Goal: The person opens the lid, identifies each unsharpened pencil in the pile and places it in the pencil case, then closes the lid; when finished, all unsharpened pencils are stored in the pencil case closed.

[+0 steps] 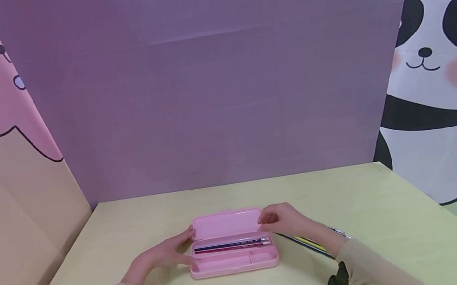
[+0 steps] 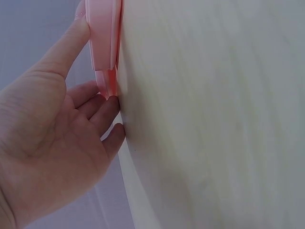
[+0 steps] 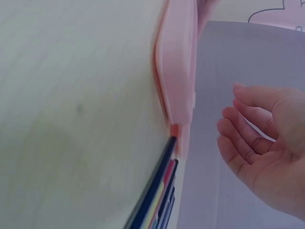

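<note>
Can't read any txt, brand, no. or sign here, in head view or either wrist view. On the pencils in my pink case there's faint pale marking nr the right-hand ends, but it's too tiny to make out. On the loose pencils to the R of it, nothing's legible either.

The head view looks forward and down; both wrist views, much nearer, share the pink case.
</note>
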{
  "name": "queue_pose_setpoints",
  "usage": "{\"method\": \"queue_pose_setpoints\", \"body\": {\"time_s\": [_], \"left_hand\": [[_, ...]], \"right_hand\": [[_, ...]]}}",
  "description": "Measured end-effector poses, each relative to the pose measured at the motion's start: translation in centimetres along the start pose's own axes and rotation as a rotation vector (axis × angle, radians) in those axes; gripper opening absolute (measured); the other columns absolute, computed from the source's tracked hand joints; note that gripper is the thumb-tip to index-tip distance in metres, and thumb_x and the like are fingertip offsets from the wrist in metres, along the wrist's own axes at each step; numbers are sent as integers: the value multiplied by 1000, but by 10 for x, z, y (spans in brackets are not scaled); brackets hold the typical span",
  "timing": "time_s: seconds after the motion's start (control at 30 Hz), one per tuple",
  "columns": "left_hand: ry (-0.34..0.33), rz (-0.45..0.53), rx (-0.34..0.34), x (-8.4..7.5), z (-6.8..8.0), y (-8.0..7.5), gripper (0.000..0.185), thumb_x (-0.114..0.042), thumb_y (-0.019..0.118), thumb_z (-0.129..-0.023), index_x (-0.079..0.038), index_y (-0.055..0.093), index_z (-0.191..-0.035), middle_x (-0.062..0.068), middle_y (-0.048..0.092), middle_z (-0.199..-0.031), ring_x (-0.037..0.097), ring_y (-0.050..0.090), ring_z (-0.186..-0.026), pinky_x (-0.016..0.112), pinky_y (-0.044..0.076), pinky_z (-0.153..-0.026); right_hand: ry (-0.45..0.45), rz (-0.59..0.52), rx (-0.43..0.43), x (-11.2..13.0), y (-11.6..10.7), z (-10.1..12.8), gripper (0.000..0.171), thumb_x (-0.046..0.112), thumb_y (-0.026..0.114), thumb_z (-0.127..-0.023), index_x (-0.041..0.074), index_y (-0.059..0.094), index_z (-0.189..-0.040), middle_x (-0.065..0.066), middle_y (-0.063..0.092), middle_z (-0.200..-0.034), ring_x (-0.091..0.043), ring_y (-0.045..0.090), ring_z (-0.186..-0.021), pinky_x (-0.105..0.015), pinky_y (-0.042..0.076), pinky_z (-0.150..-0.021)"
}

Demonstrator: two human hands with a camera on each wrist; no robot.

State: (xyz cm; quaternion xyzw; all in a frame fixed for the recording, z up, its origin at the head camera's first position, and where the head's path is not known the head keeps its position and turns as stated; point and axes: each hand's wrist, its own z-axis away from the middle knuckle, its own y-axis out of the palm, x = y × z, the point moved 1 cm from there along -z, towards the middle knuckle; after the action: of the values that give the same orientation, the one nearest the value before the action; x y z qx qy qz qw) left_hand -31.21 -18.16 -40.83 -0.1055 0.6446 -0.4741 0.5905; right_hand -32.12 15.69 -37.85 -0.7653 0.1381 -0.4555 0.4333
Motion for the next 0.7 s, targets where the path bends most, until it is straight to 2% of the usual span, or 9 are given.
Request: {"method": "queue_pose_setpoints", "body": {"time_s": [0.3,0.7], "left_hand": [[-4,5,1,-1,1,1,97,-38,77,-76,-10,21,-150,16,11,-157,39,11,-143,56,13,-115],[-12,-20,-9,2,-1,2,98,-43,77,-74,-12,22,-150,15,13,-157,38,13,-143,55,14,-115]], "right_hand": [[27,30,-50,-7,-19,10,16,20,69,-85,7,68,-95,2,66,-83,-9,57,-73,-19,51,-66],[46,78,-102,-18,-42,28,23,21,67,-87,5,69,-102,-1,68,-90,-10,59,-76,-19,52,-68]]}}
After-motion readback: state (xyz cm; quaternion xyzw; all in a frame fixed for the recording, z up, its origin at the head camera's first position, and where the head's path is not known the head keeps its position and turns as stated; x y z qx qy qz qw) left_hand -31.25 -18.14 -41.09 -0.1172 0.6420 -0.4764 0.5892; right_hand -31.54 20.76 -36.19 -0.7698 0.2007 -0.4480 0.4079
